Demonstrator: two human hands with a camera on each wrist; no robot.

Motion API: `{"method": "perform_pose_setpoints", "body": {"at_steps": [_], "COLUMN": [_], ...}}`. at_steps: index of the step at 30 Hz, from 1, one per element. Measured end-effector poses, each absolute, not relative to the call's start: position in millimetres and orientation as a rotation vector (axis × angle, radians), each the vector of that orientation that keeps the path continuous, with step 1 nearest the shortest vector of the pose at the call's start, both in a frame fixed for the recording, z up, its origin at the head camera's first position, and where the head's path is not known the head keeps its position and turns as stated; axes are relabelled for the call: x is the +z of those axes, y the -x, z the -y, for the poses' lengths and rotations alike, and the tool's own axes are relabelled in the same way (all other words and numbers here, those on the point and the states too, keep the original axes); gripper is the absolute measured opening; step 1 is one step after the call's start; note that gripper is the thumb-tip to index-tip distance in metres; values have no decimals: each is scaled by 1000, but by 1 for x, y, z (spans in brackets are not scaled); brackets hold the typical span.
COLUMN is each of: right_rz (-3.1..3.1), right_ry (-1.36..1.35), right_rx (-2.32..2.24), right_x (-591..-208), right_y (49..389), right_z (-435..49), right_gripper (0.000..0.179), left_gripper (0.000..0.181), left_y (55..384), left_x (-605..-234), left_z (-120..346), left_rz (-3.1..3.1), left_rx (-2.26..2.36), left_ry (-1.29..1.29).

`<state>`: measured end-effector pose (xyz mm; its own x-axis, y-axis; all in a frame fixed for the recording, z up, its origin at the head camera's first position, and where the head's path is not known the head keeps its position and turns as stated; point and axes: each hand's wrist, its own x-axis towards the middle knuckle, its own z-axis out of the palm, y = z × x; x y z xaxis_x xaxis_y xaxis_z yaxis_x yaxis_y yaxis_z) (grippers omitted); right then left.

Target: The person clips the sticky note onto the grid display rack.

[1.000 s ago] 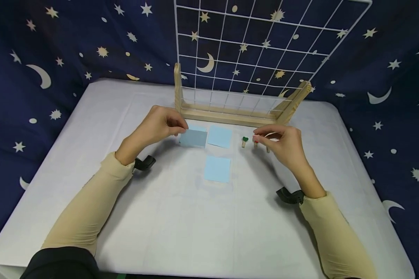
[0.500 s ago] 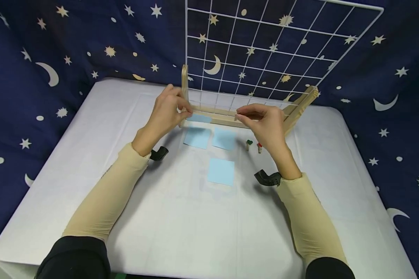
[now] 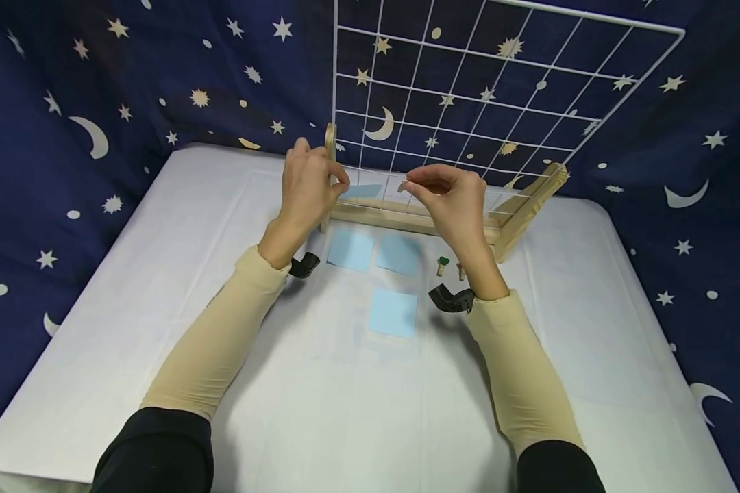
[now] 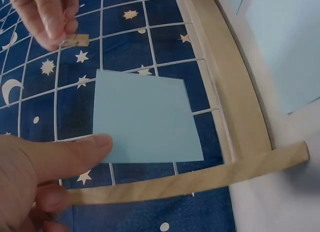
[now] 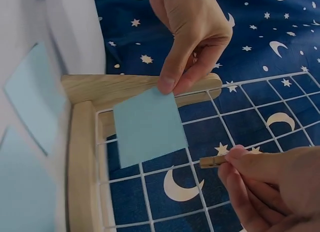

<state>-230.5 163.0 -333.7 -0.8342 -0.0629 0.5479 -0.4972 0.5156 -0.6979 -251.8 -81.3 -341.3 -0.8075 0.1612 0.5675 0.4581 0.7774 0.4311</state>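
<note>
My left hand (image 3: 308, 181) pinches a light blue square of paper (image 4: 142, 119) by one corner, between thumb and fingers, in front of the white wire grid (image 3: 462, 96). To its right, my right hand (image 3: 453, 198) holds a small wooden clothespin (image 5: 212, 162) between thumb and fingertips. The pin's free end points toward the paper, with a gap between them in the right wrist view. Below, more blue paper squares (image 3: 350, 250) lie on the white table. A clothespin with a green heart (image 3: 442, 266) lies there too, beside another clothespin (image 3: 461, 272) partly covered by my right wrist.
The grid stands in a wooden base (image 3: 407, 220) with wooden side supports (image 3: 530, 209) at the back of the table (image 3: 321, 411). Behind it hangs a dark blue cloth (image 3: 160, 82) printed with stars and moons.
Both hands have moved up from the table to the grid. The left has lifted a blue paper square and the right has picked up a clothespin. The head view has shifted slightly.
</note>
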Motion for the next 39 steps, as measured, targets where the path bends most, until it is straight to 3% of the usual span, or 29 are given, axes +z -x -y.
{"method": "perform_pose_setpoints", "body": {"at_steps": [18, 39], "right_rz": [2238, 2228], "right_ry": [-466, -439], "right_rx": [1180, 1025], "right_x": [-335, -345], "right_y": [254, 264], "right_z": [-136, -125], "right_gripper": [13, 15], "left_gripper": [7, 9], "left_y": [260, 267], "left_x": [-357, -357], "left_z": [59, 57], "left_rz": [2354, 2374], "left_rx": [-686, -652], "left_ry": [231, 228]}}
